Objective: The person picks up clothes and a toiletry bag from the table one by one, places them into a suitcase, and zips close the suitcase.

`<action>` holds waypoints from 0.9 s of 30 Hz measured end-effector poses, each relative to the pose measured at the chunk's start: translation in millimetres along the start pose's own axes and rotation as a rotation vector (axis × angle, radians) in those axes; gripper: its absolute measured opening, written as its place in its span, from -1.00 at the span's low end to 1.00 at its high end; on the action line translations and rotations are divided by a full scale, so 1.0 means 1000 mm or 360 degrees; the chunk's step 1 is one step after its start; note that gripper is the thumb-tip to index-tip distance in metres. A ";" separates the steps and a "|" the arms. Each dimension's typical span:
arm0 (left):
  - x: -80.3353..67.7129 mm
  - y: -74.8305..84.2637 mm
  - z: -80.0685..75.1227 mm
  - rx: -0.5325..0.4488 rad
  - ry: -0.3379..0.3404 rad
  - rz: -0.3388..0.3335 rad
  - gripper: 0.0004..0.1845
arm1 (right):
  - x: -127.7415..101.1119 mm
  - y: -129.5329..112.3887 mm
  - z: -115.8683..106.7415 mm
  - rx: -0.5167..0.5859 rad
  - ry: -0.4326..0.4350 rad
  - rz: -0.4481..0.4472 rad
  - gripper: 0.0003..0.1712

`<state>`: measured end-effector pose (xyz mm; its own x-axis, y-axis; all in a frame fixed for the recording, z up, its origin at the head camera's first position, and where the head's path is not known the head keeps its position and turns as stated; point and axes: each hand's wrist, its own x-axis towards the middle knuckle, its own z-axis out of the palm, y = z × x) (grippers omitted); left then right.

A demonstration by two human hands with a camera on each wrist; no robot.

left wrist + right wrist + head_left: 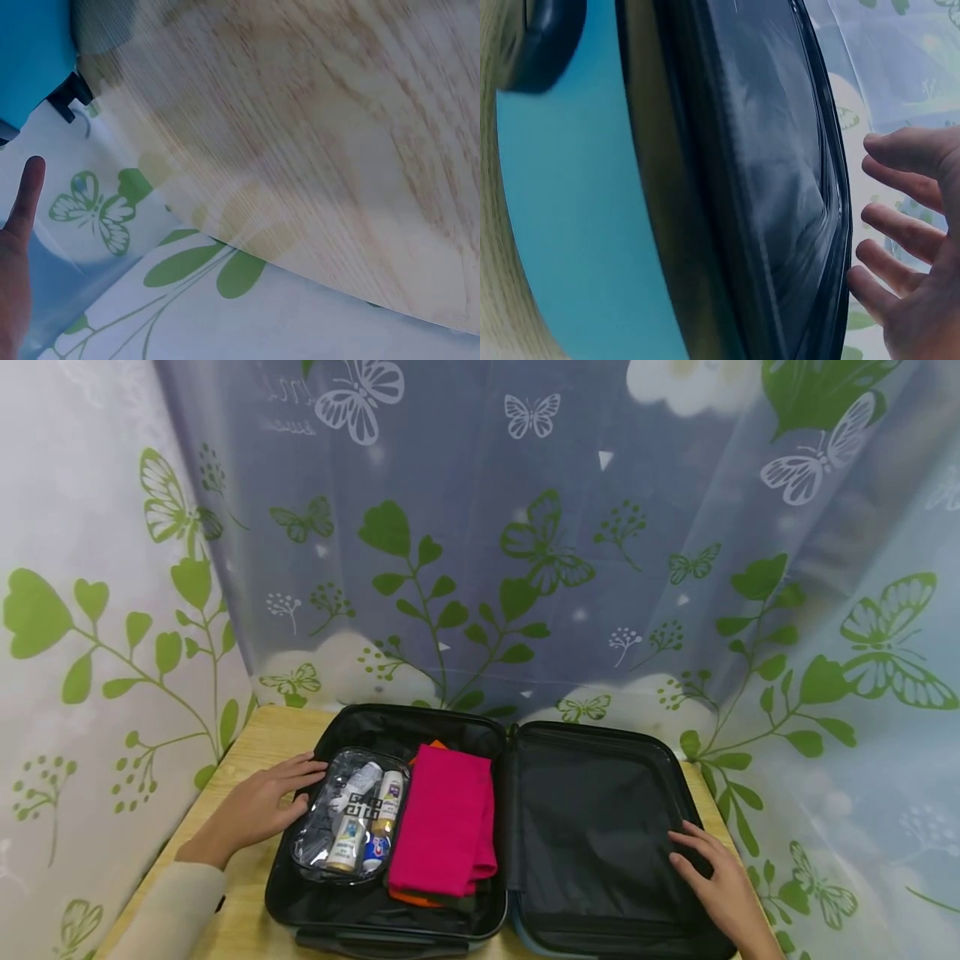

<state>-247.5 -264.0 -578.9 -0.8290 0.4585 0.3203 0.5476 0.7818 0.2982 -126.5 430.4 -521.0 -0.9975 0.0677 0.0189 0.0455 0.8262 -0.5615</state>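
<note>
An opened suitcase (510, 827) with a black lining and a blue shell lies on the wooden table. Its left half holds a clear toiletry bag (330, 860) of bottles and tubes, beside folded pink cloth (442, 818) with orange cloth peeking out beneath. My left hand (258, 806) is at the left rim, fingers extended near the bag; the left wrist view catches only part of that hand (19, 240). At the right half's outer rim is my right hand (716, 881), fingers spread and loosely bent, holding nothing. The right wrist view shows its fingers (904, 225) beside the black edge.
A light wooden table (288, 722) carries the suitcase. Curtains (465, 568) printed with green leaves and butterflies hang close behind and on both sides. A black carry handle (382, 943) sits on the suitcase's near side.
</note>
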 end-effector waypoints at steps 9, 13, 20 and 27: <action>-0.002 -0.002 -0.004 -0.0027 0.0003 -0.0015 -0.53 | 0.000 0.013 -0.005 -0.0008 -0.0005 0.0113 -0.34; -0.004 -0.001 -0.006 -0.0047 -0.0008 -0.0044 -0.53 | 0.000 0.017 -0.006 0.0025 -0.0025 0.0154 -0.31; -0.005 -0.002 -0.002 -0.0128 -0.0027 -0.0113 -0.50 | 0.004 0.030 -0.005 0.0116 -0.0212 0.0374 -0.06; -0.005 -0.001 0.004 -0.0175 -0.0011 -0.0193 -0.50 | 0.007 0.043 0.003 0.0072 -0.0319 0.0509 0.09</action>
<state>-244.3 -265.4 -584.9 -0.8902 0.3671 0.2699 0.4526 0.7807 0.4309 -131.5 464.4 -547.3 -0.9241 0.2039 -0.3232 0.3585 0.7551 -0.5488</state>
